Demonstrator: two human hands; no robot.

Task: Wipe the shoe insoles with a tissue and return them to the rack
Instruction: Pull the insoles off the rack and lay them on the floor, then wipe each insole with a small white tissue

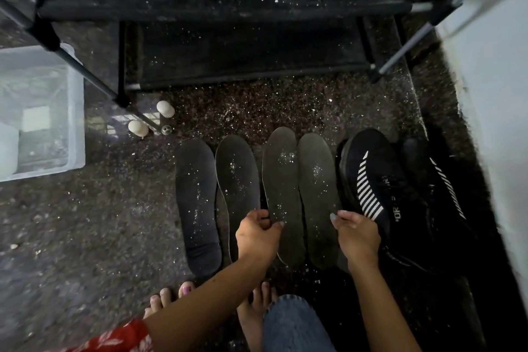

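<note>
Picking up: left hand point(257, 234) pinches third dusty dark-grey foam insole point(281, 194) on speckled floor point(85, 223); right hand point(355, 233), fingers curled, grips fourth insole point(318, 197). No tissue visible; wiping needs one. Black fabric rack point(228, 8) far.

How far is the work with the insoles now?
Done: nothing visible; all four insoles lie on the floor, speckled white. In hand: the left hand pinches the third insole's edge; the right hand touches the fourth. No tissue in view. Left: wiping all of them and returning them to the rack.
</note>
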